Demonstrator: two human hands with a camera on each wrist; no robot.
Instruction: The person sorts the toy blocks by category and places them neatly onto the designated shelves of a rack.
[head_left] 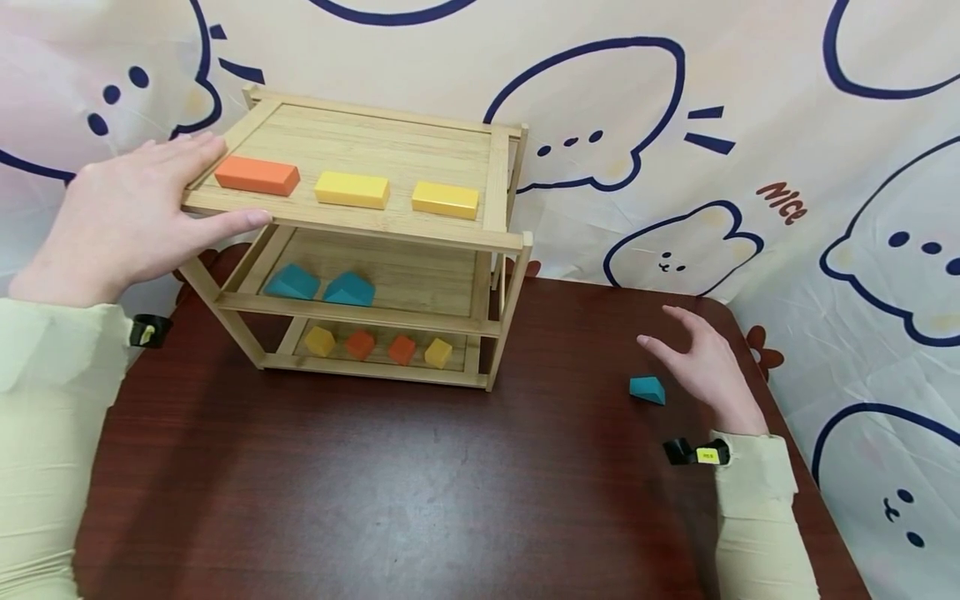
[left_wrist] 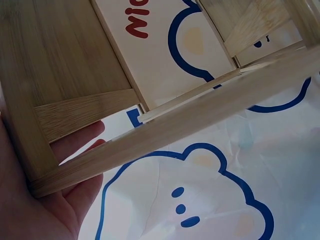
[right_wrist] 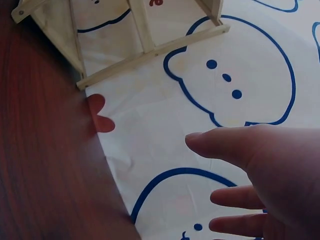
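My left hand (head_left: 138, 212) rests on the top left corner of a three-tier wooden shelf (head_left: 375, 221). Its fingers lie over the side rail, and the thumb stretches along the front edge. From below, the left wrist view shows the same hand (left_wrist: 30, 200) against the corner post, fingers extended past it. An orange long block (head_left: 255, 176) lies close to those fingertips on the top tier. Over on the right, my right hand (head_left: 705, 367) hovers with thumb and fingers spread, holding nothing. A small blue block (head_left: 647, 390) lies on the table just left of it.
Two yellow long blocks, one in the middle (head_left: 352, 190) and one to the right (head_left: 445, 200), share the top tier. Blue blocks (head_left: 349, 289) sit on the middle tier, several yellow and orange blocks (head_left: 361, 344) below. Patterned cloth (head_left: 577, 225) hangs behind the dark table (head_left: 390, 475).
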